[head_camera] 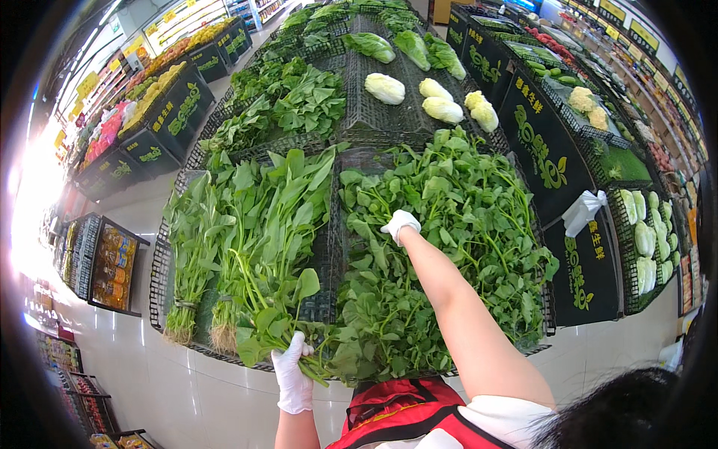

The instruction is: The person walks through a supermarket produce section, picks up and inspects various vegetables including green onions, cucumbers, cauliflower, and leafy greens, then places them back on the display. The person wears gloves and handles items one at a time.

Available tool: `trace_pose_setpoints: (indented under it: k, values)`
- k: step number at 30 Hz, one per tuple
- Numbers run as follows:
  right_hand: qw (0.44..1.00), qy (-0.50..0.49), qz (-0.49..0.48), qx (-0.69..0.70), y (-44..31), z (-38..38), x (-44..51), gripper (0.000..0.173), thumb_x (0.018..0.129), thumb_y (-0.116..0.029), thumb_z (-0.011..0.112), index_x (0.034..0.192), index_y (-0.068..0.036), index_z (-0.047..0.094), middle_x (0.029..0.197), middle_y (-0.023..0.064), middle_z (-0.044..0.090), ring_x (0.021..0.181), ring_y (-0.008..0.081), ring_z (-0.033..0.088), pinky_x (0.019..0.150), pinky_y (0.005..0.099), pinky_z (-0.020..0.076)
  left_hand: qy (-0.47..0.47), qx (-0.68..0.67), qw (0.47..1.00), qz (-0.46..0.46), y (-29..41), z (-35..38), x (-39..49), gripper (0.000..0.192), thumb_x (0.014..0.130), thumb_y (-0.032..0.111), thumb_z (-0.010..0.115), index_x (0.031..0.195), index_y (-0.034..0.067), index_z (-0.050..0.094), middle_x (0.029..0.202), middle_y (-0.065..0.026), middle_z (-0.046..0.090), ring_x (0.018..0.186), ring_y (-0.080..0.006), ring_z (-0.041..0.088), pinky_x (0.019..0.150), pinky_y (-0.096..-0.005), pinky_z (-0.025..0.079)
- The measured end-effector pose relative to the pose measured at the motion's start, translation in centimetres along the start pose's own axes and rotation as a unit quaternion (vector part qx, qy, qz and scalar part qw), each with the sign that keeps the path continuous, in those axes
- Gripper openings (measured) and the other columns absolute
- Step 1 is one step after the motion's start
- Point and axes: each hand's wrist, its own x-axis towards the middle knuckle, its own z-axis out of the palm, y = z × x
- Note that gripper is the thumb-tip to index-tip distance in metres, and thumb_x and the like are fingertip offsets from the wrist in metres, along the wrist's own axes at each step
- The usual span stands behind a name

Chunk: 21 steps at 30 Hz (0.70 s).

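Note:
My left hand (293,373), in a white glove, is closed around a bunch of leafy green stems (275,325) at the near edge of the display. The stem ends stick out below the thumb. Reaching forward, my white-gloved right hand (401,224) touches the large heap of loose leafy greens (449,224) near its left side. Its fingers are partly hidden, so I cannot tell whether they grip a stem. Left of the heap lie tied bunches of long-leaved greens (241,241), with pale roots (224,331) towards me.
A black plastic crate divider (336,241) separates the two greens sections. Farther back are more leafy greens (303,101) and several napa cabbages (385,88). A white plastic bag (584,212) hangs on the right stand. Bottled oil (115,264) stands in a rack at left.

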Motion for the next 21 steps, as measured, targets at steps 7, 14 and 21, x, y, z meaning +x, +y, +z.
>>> trace_pose_setpoints:
  k: [7,14,21]
  values:
    - [0.948,0.019,-0.125,0.293,1.4,-2.1,-3.8,0.046,0.075,-0.031,0.076,0.105,0.002,0.065,0.099,0.0136,0.069,0.088,0.0253,0.063,0.082,0.0333,0.0480,0.005,0.005,1.000,0.001,0.9,-0.1,1.1,0.025,0.085,0.000,0.067,0.107,0.005,0.056,0.080,-0.0004,0.056,0.060,-0.0101,0.050,0.059,-0.0268,0.047]
    - [0.942,0.046,-0.122,0.308,2.6,-7.4,-8.4,0.043,0.081,-0.028,0.075,0.108,0.004,0.064,0.100,0.0113,0.068,0.087,0.0199,0.061,0.083,0.0308,0.0468,-0.062,0.039,0.997,-0.002,-0.7,4.7,4.0,0.020,0.082,0.002,0.071,0.098,0.006,0.061,0.081,0.0005,0.061,0.061,-0.0086,0.053,0.059,-0.0232,0.044]
    - [0.935,0.150,-0.164,0.277,7.2,-7.6,-9.0,0.026,0.084,-0.019,0.062,0.103,-0.003,0.068,0.083,0.0075,0.070,0.080,0.0164,0.065,0.076,0.0293,0.0487,-0.078,0.012,0.997,0.021,-1.8,6.6,4.2,0.020,0.081,0.001,0.072,0.097,0.007,0.062,0.081,0.0007,0.062,0.062,-0.0086,0.053,0.058,-0.0232,0.043]
